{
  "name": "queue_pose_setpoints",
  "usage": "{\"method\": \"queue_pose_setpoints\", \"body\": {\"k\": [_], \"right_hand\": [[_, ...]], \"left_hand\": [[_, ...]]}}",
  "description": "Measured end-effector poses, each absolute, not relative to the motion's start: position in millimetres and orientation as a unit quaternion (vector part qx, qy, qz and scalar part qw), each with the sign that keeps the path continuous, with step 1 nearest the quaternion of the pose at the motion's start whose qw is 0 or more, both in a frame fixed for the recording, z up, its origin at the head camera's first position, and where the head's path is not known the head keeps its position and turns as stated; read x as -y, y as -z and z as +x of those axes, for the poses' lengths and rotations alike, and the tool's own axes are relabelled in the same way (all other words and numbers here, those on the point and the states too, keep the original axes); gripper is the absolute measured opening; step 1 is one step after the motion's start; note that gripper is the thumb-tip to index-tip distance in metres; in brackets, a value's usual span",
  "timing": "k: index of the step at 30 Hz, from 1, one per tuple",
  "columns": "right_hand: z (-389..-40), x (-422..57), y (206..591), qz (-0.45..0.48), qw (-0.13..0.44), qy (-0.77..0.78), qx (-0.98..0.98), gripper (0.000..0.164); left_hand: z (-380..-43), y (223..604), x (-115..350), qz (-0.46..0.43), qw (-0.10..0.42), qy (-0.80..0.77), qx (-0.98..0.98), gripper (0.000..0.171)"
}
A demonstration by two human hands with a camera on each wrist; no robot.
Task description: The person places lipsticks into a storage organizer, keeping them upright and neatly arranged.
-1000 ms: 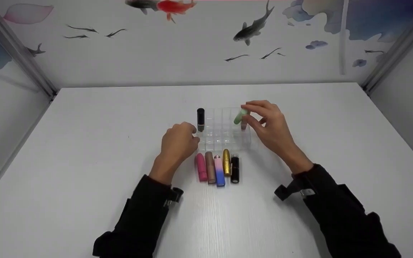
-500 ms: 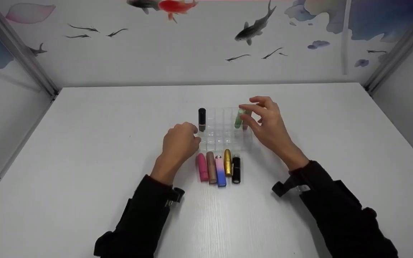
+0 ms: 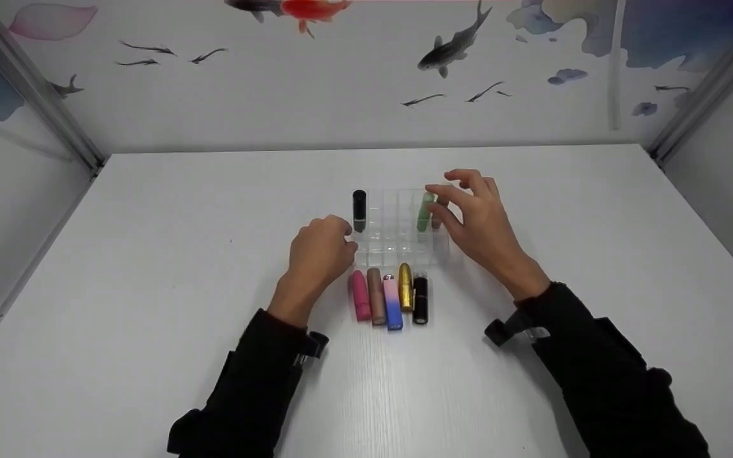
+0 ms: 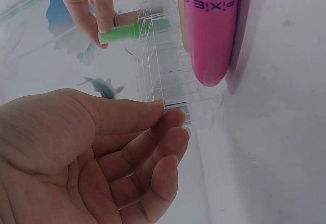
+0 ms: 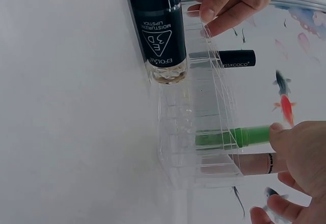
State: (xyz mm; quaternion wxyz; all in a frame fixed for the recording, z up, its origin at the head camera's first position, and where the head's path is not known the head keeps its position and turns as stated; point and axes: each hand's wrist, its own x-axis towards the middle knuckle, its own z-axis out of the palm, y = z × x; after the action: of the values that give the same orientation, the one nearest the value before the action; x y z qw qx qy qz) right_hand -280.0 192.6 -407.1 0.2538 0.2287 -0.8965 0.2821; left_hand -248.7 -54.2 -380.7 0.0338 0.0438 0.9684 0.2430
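Fingers of the right hand (image 3: 486, 219): pinching the green tube (image 3: 425, 216), just right of centre in the head frame. Change I am noting: tube, tilted a second ago, is standing upright in the clear organizer (image 3: 392, 245), apparently seating. Left hand (image 3: 321, 249): gripping its left edge. Below centre: five tubes (image 3: 393, 305) lying.

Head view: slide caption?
Right hand pinches a green tube standing in a clear organizer gripped by the left hand.
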Motion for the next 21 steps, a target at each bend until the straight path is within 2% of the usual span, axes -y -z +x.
{"method": "queue_pose_setpoints", "body": {"k": [9,21], "right_hand": [[-279.0,-193.7,405.6,0.236,0.248,-0.277,0.898,0.034],[-277.1,-203.0,397.5,0.231,0.253,-0.303,0.889,0.055]], "left_hand": [[-249.5,379.5,52.3,0.036,0.045,-0.244,-0.968,0.029],[-247.7,380.7,55.1,0.046,0.029,-0.246,-0.968,0.028]]}}
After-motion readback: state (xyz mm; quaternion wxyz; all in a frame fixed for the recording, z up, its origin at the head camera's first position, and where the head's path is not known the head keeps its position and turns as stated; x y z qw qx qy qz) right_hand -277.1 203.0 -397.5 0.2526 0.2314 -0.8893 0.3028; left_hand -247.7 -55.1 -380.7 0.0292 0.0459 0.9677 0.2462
